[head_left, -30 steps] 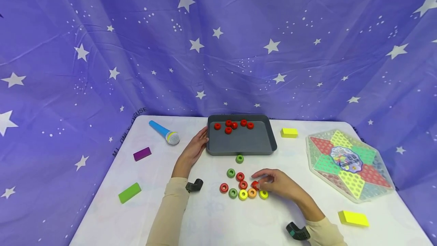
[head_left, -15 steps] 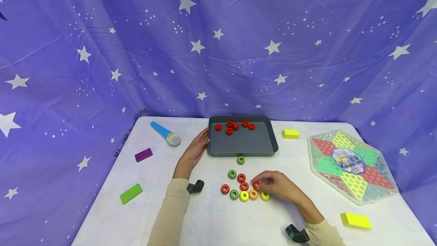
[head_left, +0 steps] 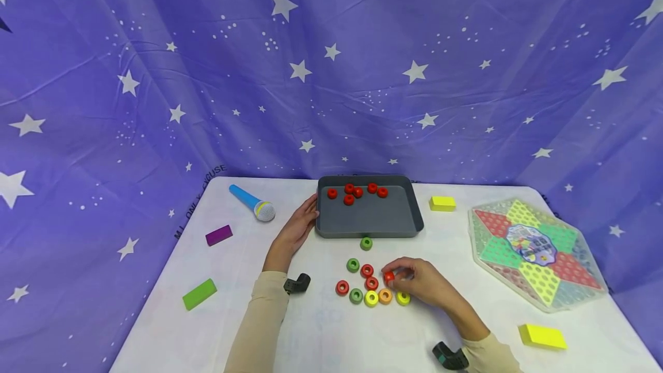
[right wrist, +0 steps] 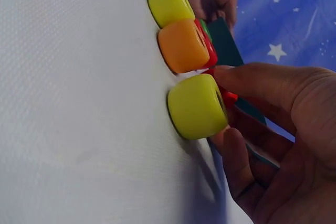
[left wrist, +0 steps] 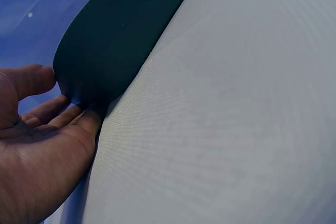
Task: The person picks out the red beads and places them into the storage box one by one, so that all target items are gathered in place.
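Observation:
In the head view, my right hand pinches a red bead between thumb and fingertips, just behind a yellow bead. The right wrist view shows that red bead mostly hidden by the thumb and the nearer yellow bead. A loose group of red, green, yellow and orange beads lies left of this hand, among them an orange bead. My left hand rests along the left wall of a dark grey tray, fingers mostly straight. Several red beads lie in the tray's back half.
A blue toy microphone, a purple block and a green block lie on the left. To the right are two yellow blocks and a hexagonal Chinese checkers board. A purple starry curtain hangs behind the white table.
My right thumb and fingers have closed on the red bead, which has moved slightly away from the orange and yellow beads. The left hand stays at the tray.

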### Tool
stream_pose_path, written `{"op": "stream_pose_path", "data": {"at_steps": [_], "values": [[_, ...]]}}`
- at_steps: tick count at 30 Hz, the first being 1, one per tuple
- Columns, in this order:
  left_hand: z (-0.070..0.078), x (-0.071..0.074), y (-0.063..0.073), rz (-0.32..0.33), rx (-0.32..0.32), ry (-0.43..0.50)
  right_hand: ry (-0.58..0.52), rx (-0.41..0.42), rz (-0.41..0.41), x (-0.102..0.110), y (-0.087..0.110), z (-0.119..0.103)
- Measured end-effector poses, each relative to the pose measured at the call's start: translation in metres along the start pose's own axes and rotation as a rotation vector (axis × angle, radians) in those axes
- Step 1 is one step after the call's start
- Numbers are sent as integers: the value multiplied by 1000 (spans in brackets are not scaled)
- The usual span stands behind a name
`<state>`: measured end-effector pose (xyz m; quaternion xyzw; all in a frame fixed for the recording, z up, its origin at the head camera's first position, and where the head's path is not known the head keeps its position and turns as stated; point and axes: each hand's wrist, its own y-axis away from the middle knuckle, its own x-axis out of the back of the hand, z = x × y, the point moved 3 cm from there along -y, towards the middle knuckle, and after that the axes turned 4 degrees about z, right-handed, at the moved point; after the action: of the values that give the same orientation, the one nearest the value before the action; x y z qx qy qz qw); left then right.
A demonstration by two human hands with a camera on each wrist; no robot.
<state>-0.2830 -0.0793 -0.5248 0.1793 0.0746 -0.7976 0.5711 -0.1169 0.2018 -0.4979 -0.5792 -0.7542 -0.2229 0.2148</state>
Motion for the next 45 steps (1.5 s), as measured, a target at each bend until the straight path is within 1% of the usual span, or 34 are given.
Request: {"op": "stream_pose_path", "data": {"at_steps": [2,7,10,14,19,21,24,25,29,35,38,42,45], "values": [[0,-1,0,-10,-3,-1,16,-8,25,1,-1,0],[0,0,-1,-5,5,4,25,-30,85,4,-6,-1],[-1,2,-1,0,11,10,-26,-36,105,9,-12,-2],[0,2,-1,-12,7,6,-109,-29,123,20,-19,-4],[2,1,0,-14,-9,-6,-224,11,138,34,-32,-11],[2,1,-1,-9,-6,-8,-273,20,145,37,-39,-14],[0,1,-1,-2,6,-10,-317,16,155,41,-50,-18],[-1,2,-1,5,12,-15,-323,8,160,42,-54,-19],[-1,2,0,0,13,-30,-334,-9,177,46,-72,-21],[-2,1,1,-5,3,-20,-328,-16,197,53,-103,-19],[-3,1,0,1,4,-18,-337,-40,198,55,-119,-16],[-3,2,0,8,4,-13,-380,-87,209,54,-138,-9],[-3,1,0,-5,-6,-20,-405,-114,227,51,-150,-6]]}}
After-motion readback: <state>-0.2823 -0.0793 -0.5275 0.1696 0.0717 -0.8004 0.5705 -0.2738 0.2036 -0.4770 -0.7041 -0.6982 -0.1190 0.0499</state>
